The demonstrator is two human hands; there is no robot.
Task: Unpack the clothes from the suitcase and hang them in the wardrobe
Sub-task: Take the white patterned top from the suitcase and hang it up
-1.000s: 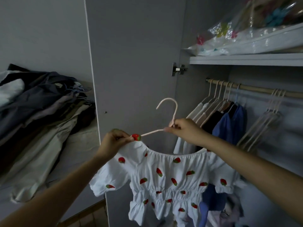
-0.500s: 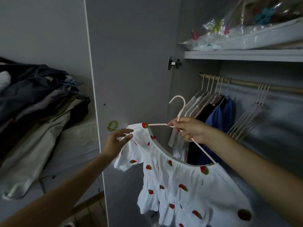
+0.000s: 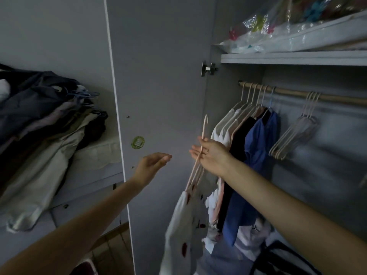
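Observation:
My right hand (image 3: pixel 210 155) grips the neck of a pale pink hanger (image 3: pixel 203 132), its hook pointing up. A white top with red strawberry print (image 3: pixel 186 225) hangs from it, turned edge-on, just inside the wardrobe opening. My left hand (image 3: pixel 153 165) hovers to the left of the hanger, fingers relaxed, holding nothing. The wooden rail (image 3: pixel 297 94) runs above and to the right. White, black and blue garments (image 3: pixel 256 147) hang from the rail's left end.
The open wardrobe door (image 3: pixel 158 76) stands right behind my left hand. Several bare hangers (image 3: pixel 294 139) hang further right on the rail. A shelf (image 3: pixel 288 56) above holds plastic bags. A pile of clothes (image 3: pixel 39 135) lies at the left.
My left hand has let go of the top's shoulder and pulled away. My right hand has turned the hanger edge-on and moved it towards the wardrobe opening.

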